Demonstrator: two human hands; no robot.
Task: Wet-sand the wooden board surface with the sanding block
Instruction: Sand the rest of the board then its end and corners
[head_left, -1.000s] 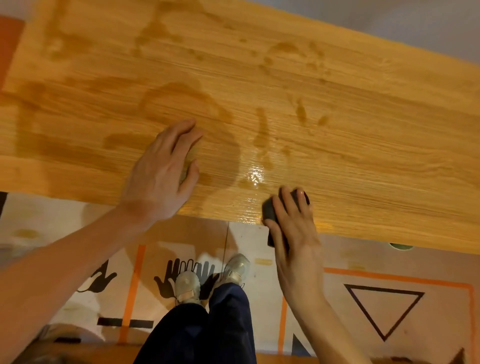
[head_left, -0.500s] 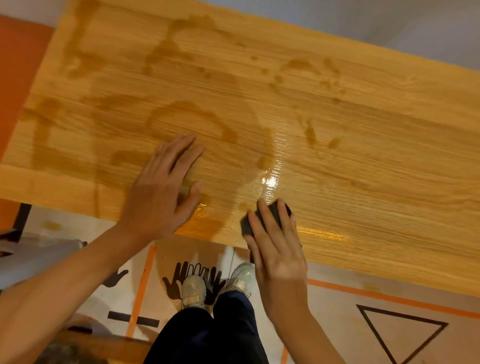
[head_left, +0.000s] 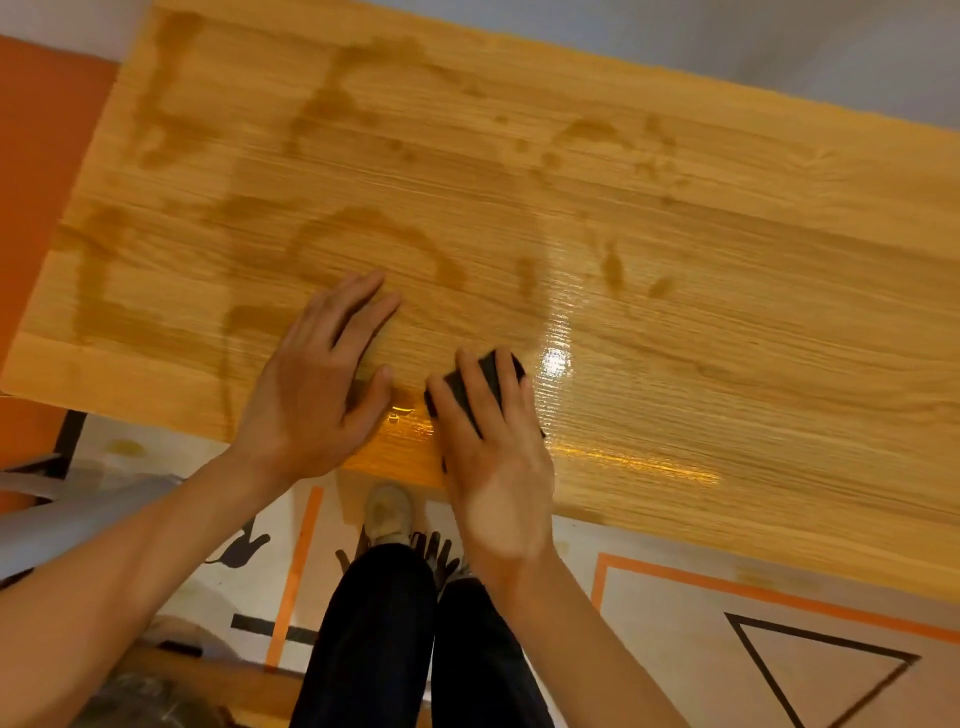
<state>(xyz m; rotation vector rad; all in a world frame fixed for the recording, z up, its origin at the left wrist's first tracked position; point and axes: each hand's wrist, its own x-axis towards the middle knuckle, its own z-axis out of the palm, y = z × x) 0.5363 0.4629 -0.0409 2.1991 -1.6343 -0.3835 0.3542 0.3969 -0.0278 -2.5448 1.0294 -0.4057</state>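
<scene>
Sanding block (head_left: 475, 387), dark, is sitting on the wooden board (head_left: 649, 249) near its lower edge, just below frame centre, beside the glossy wet patch (head_left: 556, 358); right hand (head_left: 493, 441) is gripping it with fingers curled over the top. Left hand (head_left: 317, 384) is lying flat just left of it, fingers straight, bracing the board. To do this well: I'd be keeping the block flat, pressure even, stroking along the grain, staying inside the wet film, since upper-left streaks are looking patchy.

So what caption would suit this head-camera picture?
Right hand grips a dark sanding block on the wet wooden board; left hand lies flat beside it.
</scene>
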